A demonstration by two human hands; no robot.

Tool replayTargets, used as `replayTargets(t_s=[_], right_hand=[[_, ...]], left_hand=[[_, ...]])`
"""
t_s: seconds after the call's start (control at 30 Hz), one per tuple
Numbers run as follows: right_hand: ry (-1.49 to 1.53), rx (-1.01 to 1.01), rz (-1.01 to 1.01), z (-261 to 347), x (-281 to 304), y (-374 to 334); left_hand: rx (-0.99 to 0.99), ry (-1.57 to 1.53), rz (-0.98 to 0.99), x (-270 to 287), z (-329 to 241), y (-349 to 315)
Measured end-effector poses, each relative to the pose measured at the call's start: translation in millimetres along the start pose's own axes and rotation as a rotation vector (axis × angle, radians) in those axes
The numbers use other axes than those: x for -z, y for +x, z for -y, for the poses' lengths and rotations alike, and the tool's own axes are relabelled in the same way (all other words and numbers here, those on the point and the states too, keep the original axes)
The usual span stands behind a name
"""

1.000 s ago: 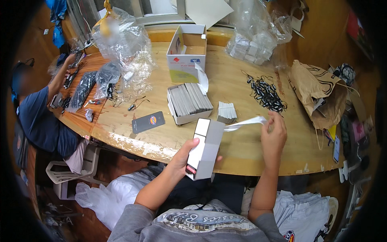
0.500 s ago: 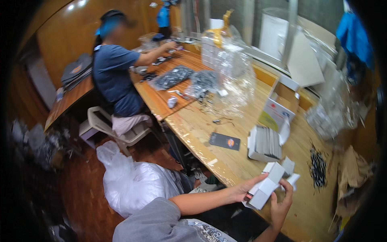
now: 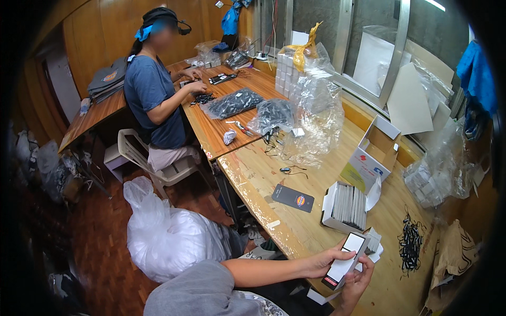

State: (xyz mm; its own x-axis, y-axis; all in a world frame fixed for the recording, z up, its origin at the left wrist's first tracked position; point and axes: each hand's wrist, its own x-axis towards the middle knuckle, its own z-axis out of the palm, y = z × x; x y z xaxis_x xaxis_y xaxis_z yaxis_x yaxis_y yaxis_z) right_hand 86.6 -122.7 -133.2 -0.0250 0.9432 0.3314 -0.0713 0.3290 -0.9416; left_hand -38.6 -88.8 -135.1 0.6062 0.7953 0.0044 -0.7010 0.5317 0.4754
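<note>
Both hands gripped slim white box: left hand fingers curled along its side, right hand cupped beneath. Box hung past table edge; loose grip risked drop.

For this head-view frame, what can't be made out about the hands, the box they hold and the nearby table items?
- Right hand: its palm and most fingers hidden behind the white box.
- White box: only one long face shows; open or closed, unclear.
- Left hand: fingertips covered by the box edge.
- Open tray of grey cards: single cards too small to tell.
- Black pile: too small to identify the pieces.
</note>
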Motion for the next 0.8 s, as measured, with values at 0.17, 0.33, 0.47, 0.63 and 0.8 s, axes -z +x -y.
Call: replayTargets(t_s=[0.17, 0.33, 0.47, 0.63, 0.8], right_hand=[[-0.159, 0.000, 0.008, -13, 17, -3], [-0.285, 0.078, 0.002, -12, 21, -3], [-0.414, 0.189, -0.162, -22, 5, 4], [-0.377, 0.140, -0.108, -16, -8, 3], [-0.249, 0.142, -0.176, -13, -2, 4]], left_hand=[[-0.089, 0.113, -0.027, 1, 5, 0], [-0.214, 0.240, -0.028, -5, 13, 3], [-0.146, 0.150, -0.141, 1, 16, 1], [-0.226, 0.105, -0.194, 19, 20, 4], [-0.210, 0.074, -0.085, 12, 3, 11]])
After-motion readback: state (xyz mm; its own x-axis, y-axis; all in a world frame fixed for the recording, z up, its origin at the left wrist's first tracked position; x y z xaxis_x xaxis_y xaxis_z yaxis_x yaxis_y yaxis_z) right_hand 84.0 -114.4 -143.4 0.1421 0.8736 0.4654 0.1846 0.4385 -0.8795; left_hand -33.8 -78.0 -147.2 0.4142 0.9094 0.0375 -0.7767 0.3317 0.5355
